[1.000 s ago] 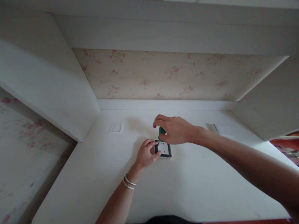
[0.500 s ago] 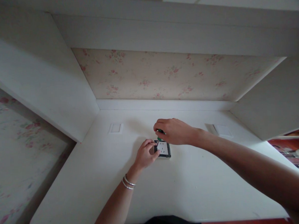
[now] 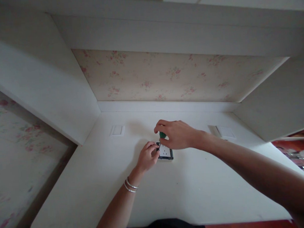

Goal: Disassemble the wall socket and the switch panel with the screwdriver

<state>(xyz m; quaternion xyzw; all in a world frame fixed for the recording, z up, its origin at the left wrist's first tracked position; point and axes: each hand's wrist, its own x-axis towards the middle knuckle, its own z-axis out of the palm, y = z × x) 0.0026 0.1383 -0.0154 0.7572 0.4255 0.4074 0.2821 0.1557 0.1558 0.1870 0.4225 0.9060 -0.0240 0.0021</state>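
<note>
A power socket (image 3: 165, 151) with a white slotted face and a dark frame lies on the white desktop. My right hand (image 3: 179, 133) curls its fingers and thumb around the green handle of a screwdriver (image 3: 163, 135). The screwdriver's thin shaft points down at the socket's upper left edge; its tip is too small to make out. From the left, my left hand (image 3: 148, 156) holds the socket's left side between thumb and fingers, close beside the shaft. Part of the socket's upper edge is hidden by my right hand.
The white desktop (image 3: 192, 189) carries a square plate (image 3: 117, 130) at back left and an open-lidded fitting (image 3: 225, 132) at back right. White side panels (image 3: 50, 71) and an overhead ledge (image 3: 164, 33) enclose the space before floral wallpaper (image 3: 145, 74).
My right fingers have shifted around the screwdriver's handle, leaving more green showing. My left thumb has drawn back slightly to the left from the socket's face.
</note>
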